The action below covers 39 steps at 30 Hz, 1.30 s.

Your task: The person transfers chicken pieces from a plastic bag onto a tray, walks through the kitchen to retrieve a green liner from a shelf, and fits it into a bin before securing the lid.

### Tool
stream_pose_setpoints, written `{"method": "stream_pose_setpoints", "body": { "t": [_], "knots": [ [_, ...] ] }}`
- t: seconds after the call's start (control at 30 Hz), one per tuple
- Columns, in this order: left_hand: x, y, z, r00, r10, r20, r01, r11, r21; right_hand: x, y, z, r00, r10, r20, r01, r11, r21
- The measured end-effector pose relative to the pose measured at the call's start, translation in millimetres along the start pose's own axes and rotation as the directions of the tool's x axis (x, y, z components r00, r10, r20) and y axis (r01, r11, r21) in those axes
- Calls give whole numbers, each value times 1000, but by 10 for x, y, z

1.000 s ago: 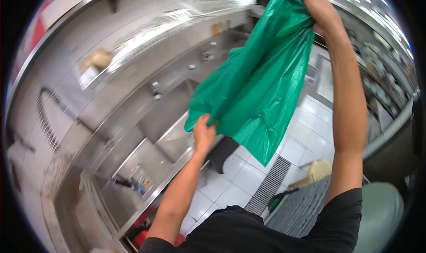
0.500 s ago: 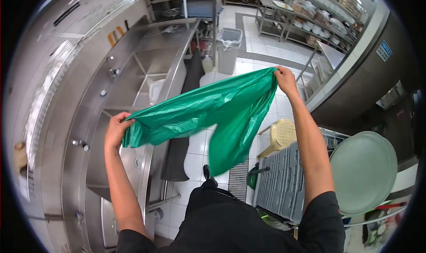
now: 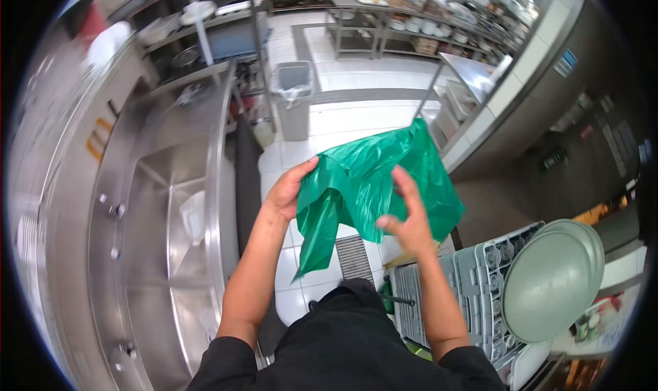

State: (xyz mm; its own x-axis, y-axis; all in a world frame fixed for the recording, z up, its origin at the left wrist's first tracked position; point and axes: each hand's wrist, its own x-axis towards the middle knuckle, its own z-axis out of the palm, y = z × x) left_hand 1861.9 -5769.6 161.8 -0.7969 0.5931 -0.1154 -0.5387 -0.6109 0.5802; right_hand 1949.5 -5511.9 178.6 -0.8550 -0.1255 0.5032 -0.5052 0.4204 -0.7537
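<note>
A green plastic bag (image 3: 370, 172) hangs crumpled in the air in front of me, above the tiled floor. My left hand (image 3: 291, 189) pinches its left edge between thumb and fingers. My right hand (image 3: 409, 216) is in front of the bag's right part, with thumb and fingers spread apart and nothing between them. One corner of the bag droops low on the left, and another part billows out to the right behind my right hand.
Along the left runs a steel sink counter (image 3: 154, 199). A grey bin (image 3: 293, 103) with a liner stands ahead. Stacked grey dish racks (image 3: 445, 281) and round green-grey trays (image 3: 554, 281) are at my right, beside a floor drain (image 3: 355, 257).
My right hand has let go of the bag's corner and come down towards me, opening. My left hand has moved right, still holding the bag. The view has turned rightward.
</note>
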Motion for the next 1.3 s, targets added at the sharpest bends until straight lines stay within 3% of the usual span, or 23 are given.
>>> {"method": "stream_pose_setpoints", "body": {
  "t": [0.13,0.2,0.23,0.3,0.33,0.37,0.43,0.5,0.57,0.63,0.7,0.77,0.83,0.9,0.97,1.07,1.13,1.17,1.23,1.27,1.3],
  "knots": [
    [1179,-97,-22,985,-151,80,145,987,71,210,682,117,989,137,-53,-144,976,-166],
    [1721,-29,-99,978,-197,71,184,970,160,500,1285,-24,852,522,-49,-509,846,162],
    [1973,34,-128,976,-215,40,200,952,231,673,1472,-93,850,524,-60,-508,844,171],
    [2452,230,-194,970,-242,-10,237,943,234,1066,1687,-243,911,370,-180,-299,896,328],
    [2682,350,-224,968,-244,-55,250,942,225,1338,1676,-238,944,234,-231,-202,967,153],
    [2860,449,-251,962,-255,-101,271,938,216,1519,1783,-171,940,242,-242,-205,964,167],
    [3293,698,-295,961,-266,-79,277,930,240,1947,2116,-108,967,253,-36,-256,958,-127],
    [3672,915,-438,974,-215,-70,226,915,334,2385,2552,-132,967,250,-43,-252,965,-71],
    [4003,1177,-551,977,-169,-129,208,887,412,2882,2795,-294,825,564,-25,-509,763,397],
    [4384,1413,-776,959,-153,-237,281,573,770,3339,3020,-447,851,524,-42,-475,800,367],
    [4773,1574,-898,962,-112,-248,270,501,823,3811,3247,-550,795,600,92,-571,689,446],
    [5168,1720,-993,970,173,-171,131,221,966,4260,3571,-556,777,628,43,-581,689,433],
    [5508,1913,-807,961,233,-149,108,180,978,4713,3866,-581,716,698,-8,-627,648,433],
    [5938,2076,-862,915,354,193,-245,108,963,5161,4201,-579,706,705,-71,-628,669,398],
    [6379,2237,-741,836,379,398,-414,-41,909,5653,4468,-633,698,706,-121,-667,702,249],
    [7078,2256,-559,840,353,413,-429,-36,903,6354,4817,-782,690,691,-214,-657,723,215],
    [7610,2254,-537,866,323,382,-346,-163,924,6689,5097,-951,692,662,-287,-630,748,209],
    [7880,2314,-552,869,294,397,-365,-161,917,6830,5209,-1063,673,670,-313,-636,741,218],
    [8429,2452,-629,960,218,176,-205,121,971,7127,5384,-1290,662,647,-379,-634,753,178],
    [8737,2540,-703,951,217,218,-263,206,943,7225,5554,-1443,647,678,-349,-654,729,203],
    [9063,2646,-801,953,197,229,-268,201,942,7332,5707,-1561,634,682,-364,-656,724,214]
  ]
}}
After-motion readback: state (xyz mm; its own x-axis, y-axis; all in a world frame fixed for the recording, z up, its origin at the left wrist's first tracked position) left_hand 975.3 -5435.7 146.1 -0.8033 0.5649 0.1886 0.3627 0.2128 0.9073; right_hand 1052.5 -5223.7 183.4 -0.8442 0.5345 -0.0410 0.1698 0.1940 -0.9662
